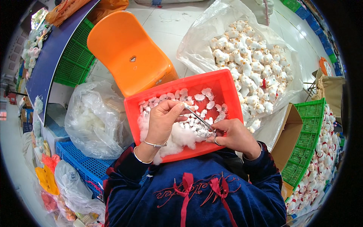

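My left hand [162, 120] pinches a small white fabric piece [185, 107] between thumb and fingers, partly hidden by them. My right hand [237, 137] grips slender metal forceps [204, 122] by the ring handles, and their tip reaches the piece at my left fingertips. Both hands are over a red plastic bin [231, 92] in front of my body. Inside it, many small rounded white pieces [199, 97] are scattered, some with loose fibres. A heap of white stuffing fluff [180, 139] fills the bin's near left part, below my left wrist.
An orange chair [124, 53] stands beyond the bin. Far right, a clear plastic bag [196, 41] holds many white plush toys [257, 64]. Left are a bag of fluff [94, 121] and a blue crate [89, 164]. At right are a cardboard box [289, 132] and green crate [308, 136].
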